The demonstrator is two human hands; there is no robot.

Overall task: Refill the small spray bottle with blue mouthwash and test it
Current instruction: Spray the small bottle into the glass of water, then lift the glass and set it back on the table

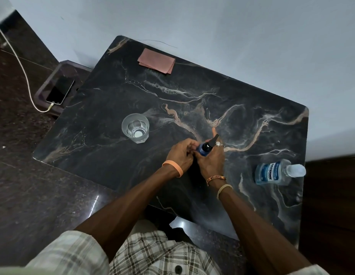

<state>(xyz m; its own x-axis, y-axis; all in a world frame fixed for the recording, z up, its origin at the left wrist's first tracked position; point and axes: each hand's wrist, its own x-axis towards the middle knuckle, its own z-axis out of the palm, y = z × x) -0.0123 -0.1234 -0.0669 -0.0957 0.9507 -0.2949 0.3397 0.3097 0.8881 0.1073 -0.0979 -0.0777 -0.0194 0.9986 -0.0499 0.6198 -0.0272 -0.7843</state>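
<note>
Two hands meet over one small spray bottle (203, 150) just above the table (192, 92). The right hand (211, 158) wraps its blue body, and the left hand (180, 153) pinches its lower end with curled fingers. Fingers hide most of the bottle, leaving only the black nozzle and some blue in view. One glass (135, 128) stands to the left; its contents are hard to judge. One mouthwash bottle (276, 172) is well to the right. One folded pink cloth (156, 60) lies at the far edge. One phone (60, 90) lies on a lower surface beside the table.
</note>
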